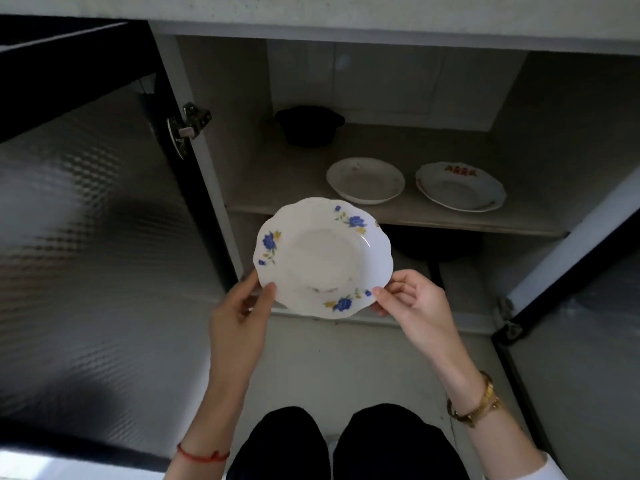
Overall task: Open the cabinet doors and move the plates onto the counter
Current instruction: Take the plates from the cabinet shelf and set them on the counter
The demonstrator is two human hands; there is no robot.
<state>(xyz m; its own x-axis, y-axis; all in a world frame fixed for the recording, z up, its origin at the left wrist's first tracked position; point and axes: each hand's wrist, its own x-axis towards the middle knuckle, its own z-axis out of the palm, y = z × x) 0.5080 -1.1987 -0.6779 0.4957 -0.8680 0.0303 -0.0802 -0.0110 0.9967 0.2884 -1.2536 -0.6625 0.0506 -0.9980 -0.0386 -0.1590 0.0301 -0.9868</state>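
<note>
- In front of the open cabinet (381, 81), just near of its shelf edge, a white scalloped plate with blue flowers (323, 258) is held in the air between two hands.
- The left hand (239, 313) grips the plate's near-left rim: its thumb lies on the top face and its fingers (251, 301) curl under the edge.
- The right hand (415, 306) pinches the near-right rim, thumb tip on top beside a blue flower and the other fingers below.
- The plate is tilted slightly, its hollow facing up toward the camera.
- On the shelf (398, 220) beyond it lie two more plates, apart from each other: a plain white plate (365, 180) in the middle and a plate with red decoration (460, 187) to its right.
- A dark pot (309, 125) stands at the far left of the same shelf.
- A dark round object sits on the lower level, partly hidden by the shelf and the held plate.
- Both doors stand open: the left door (97, 220) with a patterned inner face and a metal hinge (188, 128), and the right door (581, 306).
- The left wrist wears a red string (202, 455); the right wrist wears a gold-coloured bracelet (476, 405).
- No brand, label or readable writing shows on any plate.
</note>
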